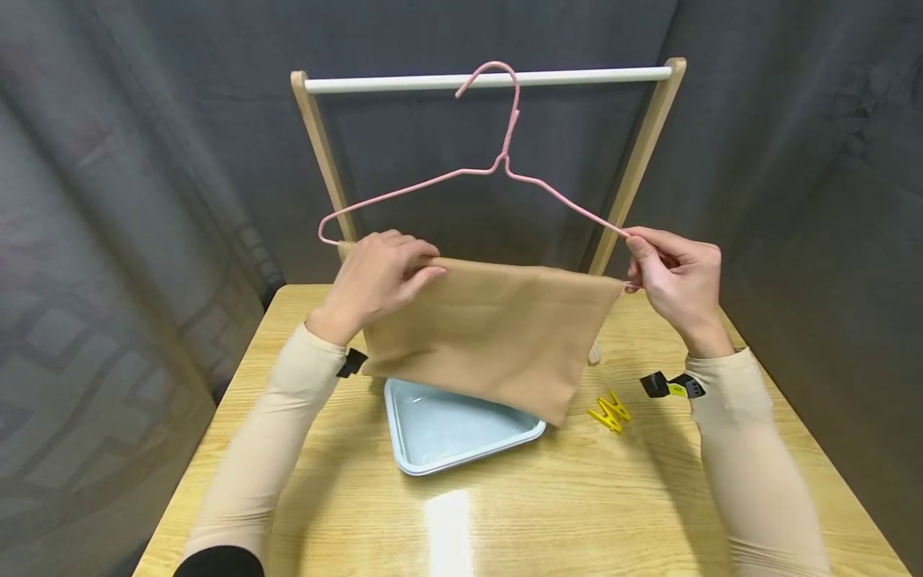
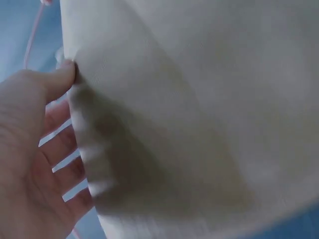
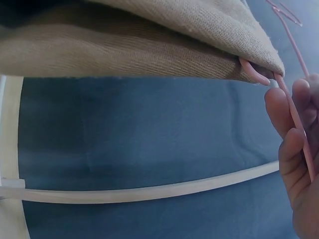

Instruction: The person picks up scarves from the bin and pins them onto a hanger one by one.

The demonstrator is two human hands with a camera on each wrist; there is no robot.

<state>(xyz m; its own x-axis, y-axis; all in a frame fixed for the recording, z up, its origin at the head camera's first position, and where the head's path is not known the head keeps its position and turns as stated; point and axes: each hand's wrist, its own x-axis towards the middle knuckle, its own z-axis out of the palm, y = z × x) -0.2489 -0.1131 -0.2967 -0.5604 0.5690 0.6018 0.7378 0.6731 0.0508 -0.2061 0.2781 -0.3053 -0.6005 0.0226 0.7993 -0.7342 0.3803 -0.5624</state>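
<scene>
A pink wire hanger (image 1: 425, 183) is held up, its hook in front of the rack's white rail in the head view. Over its lower bar hangs a folded tan cloth (image 1: 497, 340). My left hand (image 1: 371, 276) pinches the cloth's top fold near the left end; in the left wrist view the thumb presses the near side, with the fingers behind the edge. The right hand (image 1: 681, 272) grips the hanger's right corner, just beyond the cloth. In the right wrist view, the pink wire (image 3: 295, 114) runs between those fingers, and a bent wire end (image 3: 254, 72) pokes out of the fold.
A pale blue tray (image 1: 461, 429) sits on the wooden table (image 1: 346, 497), partly behind the cloth's lower edge. Yellow clothespins (image 1: 610, 413) lie to its right. Behind stands a rack with wooden legs (image 1: 638, 160) and a white rail (image 1: 389, 83), against grey curtains (image 1: 793, 200).
</scene>
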